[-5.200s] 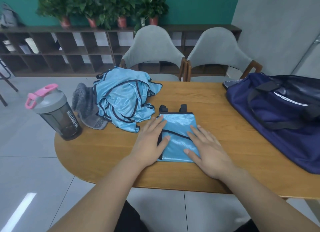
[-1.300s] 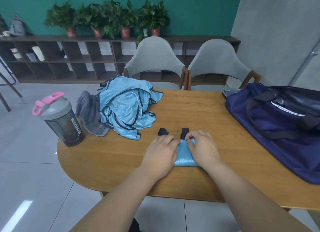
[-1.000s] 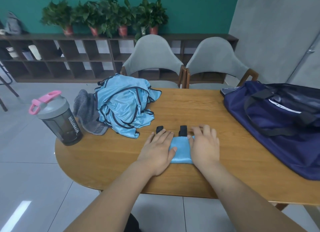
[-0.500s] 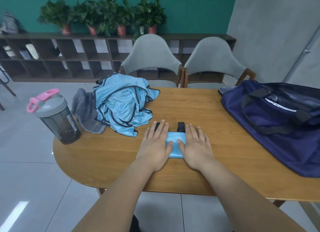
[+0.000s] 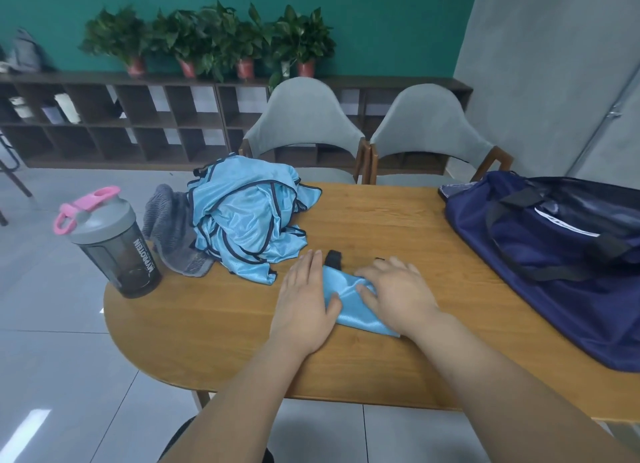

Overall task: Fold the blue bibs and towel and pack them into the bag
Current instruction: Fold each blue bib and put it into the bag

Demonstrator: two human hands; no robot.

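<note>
We are swinging the folded bib (image 5: 349,300) towards the bag (image 5: 554,282), left hand (image 5: 304,300) and right hand (image 5: 398,289) open, pressing it; packing probably follows.

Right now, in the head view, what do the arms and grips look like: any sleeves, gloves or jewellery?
The left forearm and right forearm are bare as far as the frame shows, so no sleeves are visible. The left grip and right grip are ungloved hands. No ring, watch or wristband can be seen on either.
</note>
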